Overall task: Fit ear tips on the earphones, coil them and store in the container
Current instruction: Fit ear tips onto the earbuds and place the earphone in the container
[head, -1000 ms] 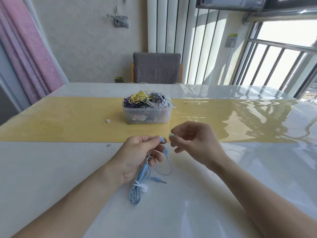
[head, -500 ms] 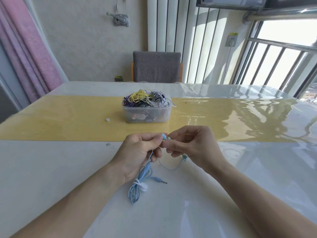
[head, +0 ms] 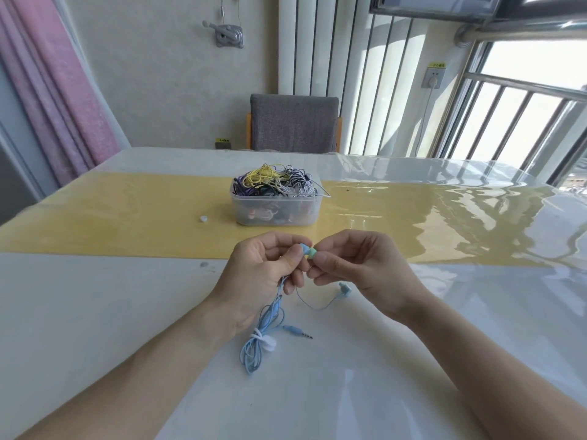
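A: Status?

B: Table (head: 95,312), container (head: 275,208) at the far middle, full of cables. I hold the work above the near edge. Left hand (head: 263,281) pinches the blue earbud (head: 304,249); right hand (head: 355,274) pinches the green ear tip (head: 313,253) against it. The bundled cable (head: 257,341) hangs to the table.

A: Tips?

B: Keep the tip square to the nozzle, I'd say, then push and twist. The other earbud (head: 344,289) dangles with no tip that I can see.

Fingertips hide most of the ear tip (head: 312,253); both forearms cut off.
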`<action>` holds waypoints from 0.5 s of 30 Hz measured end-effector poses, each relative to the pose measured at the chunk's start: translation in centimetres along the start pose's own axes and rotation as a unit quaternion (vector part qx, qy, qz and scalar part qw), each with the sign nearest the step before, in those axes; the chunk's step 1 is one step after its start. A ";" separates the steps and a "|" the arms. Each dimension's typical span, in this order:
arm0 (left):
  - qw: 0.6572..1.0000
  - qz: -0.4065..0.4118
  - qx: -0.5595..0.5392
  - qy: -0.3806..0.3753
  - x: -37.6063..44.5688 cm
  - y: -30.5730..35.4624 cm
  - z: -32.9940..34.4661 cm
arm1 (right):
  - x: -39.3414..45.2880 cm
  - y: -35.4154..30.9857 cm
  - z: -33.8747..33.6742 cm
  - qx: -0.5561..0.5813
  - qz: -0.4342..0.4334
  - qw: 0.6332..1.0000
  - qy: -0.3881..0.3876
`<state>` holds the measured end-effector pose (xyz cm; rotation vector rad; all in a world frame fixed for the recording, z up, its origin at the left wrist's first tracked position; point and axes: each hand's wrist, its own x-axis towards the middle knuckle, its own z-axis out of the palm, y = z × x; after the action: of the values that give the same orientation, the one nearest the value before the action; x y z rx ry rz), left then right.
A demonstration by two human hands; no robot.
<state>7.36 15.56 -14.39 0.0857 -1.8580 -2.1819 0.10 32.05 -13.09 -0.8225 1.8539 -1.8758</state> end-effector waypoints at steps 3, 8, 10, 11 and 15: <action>1.000 -0.007 -0.002 0.002 0.0 0.1 0.0 | 0.0 0.0 0.1 0.003 -0.009 1.000 -0.008; 0.999 -0.032 -0.003 0.023 -0.2 0.1 0.1 | -0.2 0.2 0.2 -0.025 -0.023 0.999 -0.008; 0.999 -0.038 0.006 0.030 -0.2 0.1 0.1 | -0.3 0.3 0.3 -0.047 -0.034 0.998 -0.004; 0.999 -0.041 0.009 0.032 -0.3 0.1 0.2 | -0.3 0.3 0.4 -0.056 -0.038 0.998 -0.001; 0.997 -0.066 0.013 0.030 -0.4 0.4 0.2 | -0.3 0.4 0.6 -0.081 -0.044 0.996 0.009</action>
<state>7.76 15.83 -14.05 0.2853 -1.8977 -2.2141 0.66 31.82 -13.51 -0.9580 2.0326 -1.8075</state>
